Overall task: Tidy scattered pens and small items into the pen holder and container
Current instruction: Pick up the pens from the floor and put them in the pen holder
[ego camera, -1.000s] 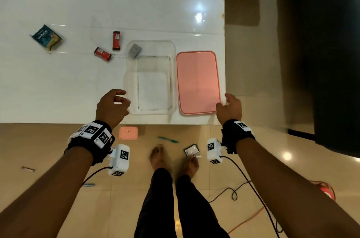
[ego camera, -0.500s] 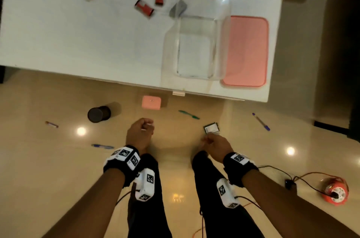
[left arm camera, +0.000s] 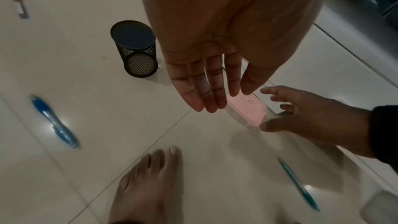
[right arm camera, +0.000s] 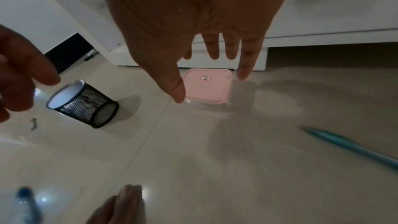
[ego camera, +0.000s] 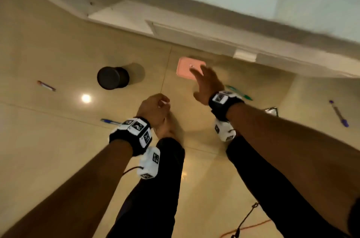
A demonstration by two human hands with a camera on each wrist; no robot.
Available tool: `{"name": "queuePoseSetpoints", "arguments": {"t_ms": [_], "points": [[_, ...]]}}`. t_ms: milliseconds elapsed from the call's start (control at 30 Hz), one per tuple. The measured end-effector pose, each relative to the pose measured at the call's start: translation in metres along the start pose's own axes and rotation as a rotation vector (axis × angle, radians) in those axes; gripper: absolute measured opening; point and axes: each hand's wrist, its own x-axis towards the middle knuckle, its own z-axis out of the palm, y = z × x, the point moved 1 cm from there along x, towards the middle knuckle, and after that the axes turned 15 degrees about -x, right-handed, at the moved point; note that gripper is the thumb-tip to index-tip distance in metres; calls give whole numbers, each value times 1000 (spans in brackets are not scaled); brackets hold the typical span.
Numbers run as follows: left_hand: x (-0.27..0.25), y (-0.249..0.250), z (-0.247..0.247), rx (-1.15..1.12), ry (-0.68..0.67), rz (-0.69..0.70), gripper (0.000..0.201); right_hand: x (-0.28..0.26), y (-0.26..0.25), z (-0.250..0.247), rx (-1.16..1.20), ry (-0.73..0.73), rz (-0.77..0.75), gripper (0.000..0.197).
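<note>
On the tiled floor stands a black mesh pen holder, upright and empty as far as I can see. To its right sits a small clear container with a pink lid shut on it. My right hand hovers over this container with fingers spread and the thumb by its near corner, gripping nothing. My left hand hangs relaxed and empty above the floor. Around them lie a blue pen, a green pen, a purple pen and a small red-tipped white item.
The white table's edge and underside run just beyond the container. A shiny packet lies behind my right forearm. My bare foot stands near the blue pen. A cable and an orange cord trail at lower right.
My view has dropped from the tabletop to the floor. Both hands came down from the table edge. My right hand left the shiny packet and swung left over the pink-lidded container.
</note>
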Motion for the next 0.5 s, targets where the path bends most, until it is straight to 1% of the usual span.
{"name": "queuePoseSetpoints", "arguments": {"t_ms": [67, 133, 233, 267, 333, 400, 433, 500], "points": [[27, -11, -5, -17, 30, 27, 12, 36, -8, 5, -89, 30, -5, 98], [45, -18, -7, -89, 65, 34, 11, 60, -13, 6, -171, 55, 9, 102], [49, -28, -4, -156, 83, 2, 13, 70, -18, 8, -193, 103, 13, 104], [46, -27, -2, -165, 76, 6, 14, 68, -18, 7, -162, 83, 15, 104], [31, -23, 1, -156, 73, 19, 18, 52, -20, 1, 20, 11, 42, 106], [8, -13, 1, -180, 96, 28, 30, 20, -27, -16, 307, -32, 88, 110], [-5, -7, 1, -218, 90, 23, 40, -1, -31, -26, 443, -61, 111, 111], [-34, 15, -2, -286, 53, 47, 66, -51, -38, -56, 577, -74, 111, 106]]}}
